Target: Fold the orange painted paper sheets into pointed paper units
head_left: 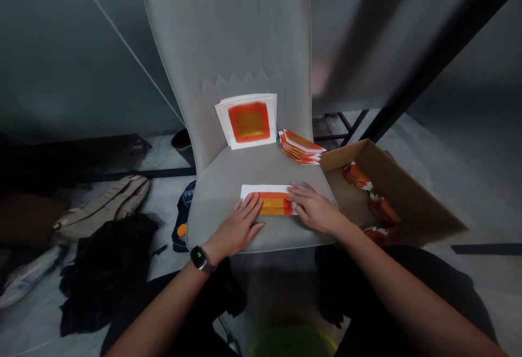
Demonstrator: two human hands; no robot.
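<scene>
A grey chair faces the person, and near the front edge of its seat lies a folded sheet, white with an orange-red and yellow print. The left hand is open and laid flat, its fingertips on the sheet's left end; a dark watch sits on that wrist. The right hand is likewise open, palm down, its fingers spread over the sheet's right end, so neither hand grips anything.

At the back of the chair's seat, a few square sheets with the same colours lean upright against the backrest. By the chair's right side, toward the back of the seat, rests a pile of folded sheets, fanned unevenly. Right of the chair stands an open cardboard box with several folded bundles inside. On the floor left of the chair are a beige bag and black fabric; a dark bin stands just beside the chair's left side.
</scene>
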